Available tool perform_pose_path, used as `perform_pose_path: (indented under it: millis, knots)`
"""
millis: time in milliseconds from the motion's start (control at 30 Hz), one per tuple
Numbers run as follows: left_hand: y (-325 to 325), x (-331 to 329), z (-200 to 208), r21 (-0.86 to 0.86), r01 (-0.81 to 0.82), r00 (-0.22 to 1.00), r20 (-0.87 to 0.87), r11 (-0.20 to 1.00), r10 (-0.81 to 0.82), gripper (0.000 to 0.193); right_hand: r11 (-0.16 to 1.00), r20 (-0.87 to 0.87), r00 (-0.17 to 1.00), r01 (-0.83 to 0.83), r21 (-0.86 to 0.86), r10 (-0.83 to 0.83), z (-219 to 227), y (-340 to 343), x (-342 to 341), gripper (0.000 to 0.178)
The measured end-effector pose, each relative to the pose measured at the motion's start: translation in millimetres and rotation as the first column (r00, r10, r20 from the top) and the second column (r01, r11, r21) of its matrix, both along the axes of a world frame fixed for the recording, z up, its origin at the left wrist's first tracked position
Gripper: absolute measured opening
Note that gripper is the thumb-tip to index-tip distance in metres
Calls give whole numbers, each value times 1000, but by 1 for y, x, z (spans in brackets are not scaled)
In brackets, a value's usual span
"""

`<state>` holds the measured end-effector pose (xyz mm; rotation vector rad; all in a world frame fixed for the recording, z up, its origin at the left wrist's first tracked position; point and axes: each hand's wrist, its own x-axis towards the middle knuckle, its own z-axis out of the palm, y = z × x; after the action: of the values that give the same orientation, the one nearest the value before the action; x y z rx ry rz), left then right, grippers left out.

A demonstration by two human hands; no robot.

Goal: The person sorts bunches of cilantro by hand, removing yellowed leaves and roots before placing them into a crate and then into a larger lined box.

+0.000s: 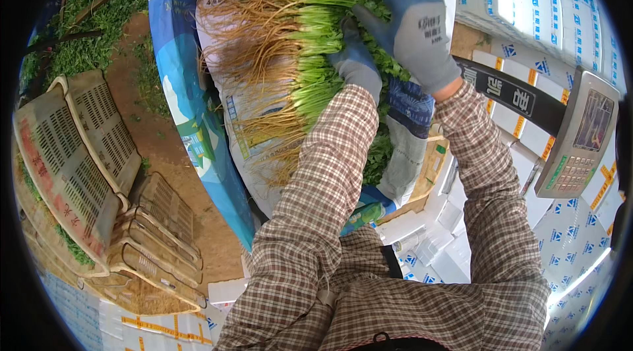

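Bunches of leafy greens (316, 38) lie in a row, their long brown roots (250, 28) pointing left and their leaves right. They rest on a whitish sheet (241, 114) inside a container lined with blue and white printed plastic (178, 107). My left hand (356, 61), in a blue-grey glove, lies on the stalks where they meet the leaves, its visible fingers apart and partly sunk in the greens. Just to its upper right, my right hand (419, 28), gloved alike, spreads over the leaves, thumb apart from the fingers. Some fingertips are hidden by foliage.
A scale display with a keypad (580, 137) stands at the right on a dark bar (508, 94). White printed boxes (527, 1) are stacked behind it. Worn plastic crates (72, 160) stand at the left on brown ground, with loose greens (92, 48) beyond.
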<state>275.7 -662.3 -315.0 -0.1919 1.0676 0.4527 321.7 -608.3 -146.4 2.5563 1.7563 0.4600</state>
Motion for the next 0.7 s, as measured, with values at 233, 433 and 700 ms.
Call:
perform_pose_path:
  millis: [233,433,700]
  knots:
    - [4,-11,25,8,-59,998,5,998,59,65,991,-463,880,-132,-31,103,-88,-30,40,49]
    - [19,-14,49,37,220,928,-318,975,-197,60,992,-487,872,-98,-77,49,-111,-24,46,46]
    - [24,-27,79,-11,195,951,-241,981,-192,82,985,-177,975,-109,136,133,-87,-26,31,35]
